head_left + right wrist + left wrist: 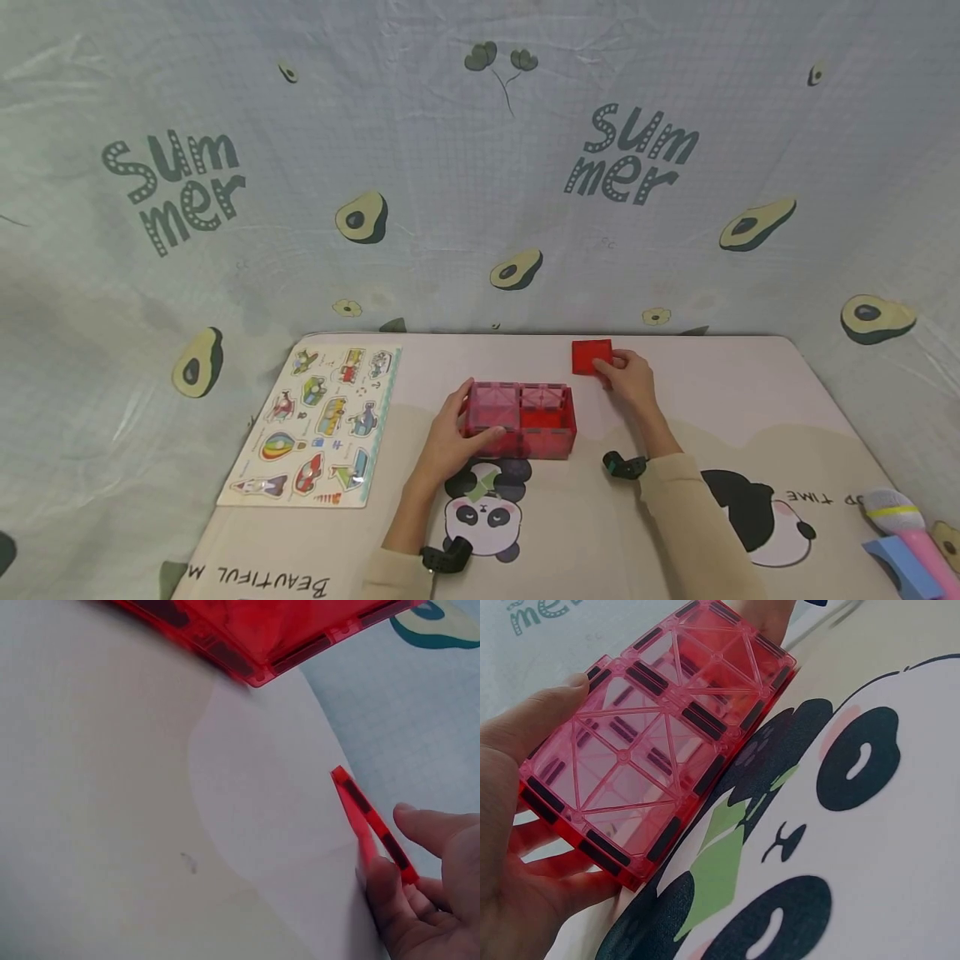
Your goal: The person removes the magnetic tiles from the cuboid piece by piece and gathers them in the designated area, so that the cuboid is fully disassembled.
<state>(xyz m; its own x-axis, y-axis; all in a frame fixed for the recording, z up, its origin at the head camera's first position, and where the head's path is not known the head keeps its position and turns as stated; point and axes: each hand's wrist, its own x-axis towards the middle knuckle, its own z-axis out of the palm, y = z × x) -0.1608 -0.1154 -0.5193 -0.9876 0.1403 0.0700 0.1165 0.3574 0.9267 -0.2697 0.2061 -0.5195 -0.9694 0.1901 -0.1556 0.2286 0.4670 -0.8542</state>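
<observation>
A box built of red and pink see-through magnetic tiles stands on the mat. My left hand grips it at its left end, the thumb along the front wall and the fingers round the far side. In the left wrist view two square wall tiles with crossed ribs face the camera, side by side. Past the box's back right corner, my right hand pinches a single red square magnetic tile between thumb and fingers. The right wrist view shows this tile nearly edge-on, apart from the box corner.
A wooden picture puzzle board lies on the left of the mat. At the right front edge are a toy microphone and a blue curved block. A printed cloth hangs behind the mat's far edge.
</observation>
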